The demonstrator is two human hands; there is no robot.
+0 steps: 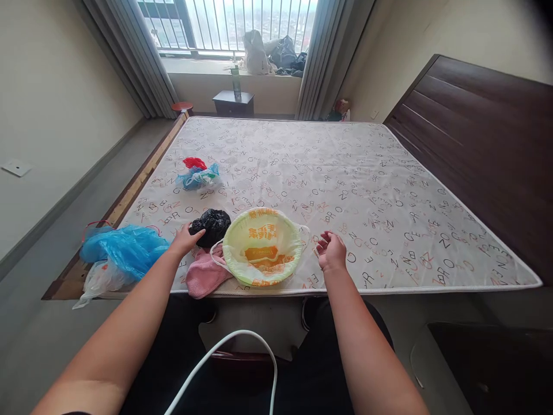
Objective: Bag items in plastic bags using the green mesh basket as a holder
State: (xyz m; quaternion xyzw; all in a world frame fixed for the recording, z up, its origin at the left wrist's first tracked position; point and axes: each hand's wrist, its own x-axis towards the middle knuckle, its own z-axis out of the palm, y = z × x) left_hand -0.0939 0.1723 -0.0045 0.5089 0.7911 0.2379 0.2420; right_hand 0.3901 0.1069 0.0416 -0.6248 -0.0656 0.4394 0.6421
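Note:
My left hand has its thumb and fingers closed on the edge of a crumpled black plastic bag. Just right of that bag stands a round light-green bin, lined with a whitish plastic bag with orange print; the liner's handles hang out on both sides. A pink cloth lies on the mattress below the black bag, against the bin. My right hand hovers to the right of the bin, apart from it, fingers loosely curled and holding nothing.
The bin and bags rest on a letter-patterned mattress. Blue and clear plastic bags lie at its left corner, and red and blue bags farther back. A white cable loops near my lap. A dark headboard stands right.

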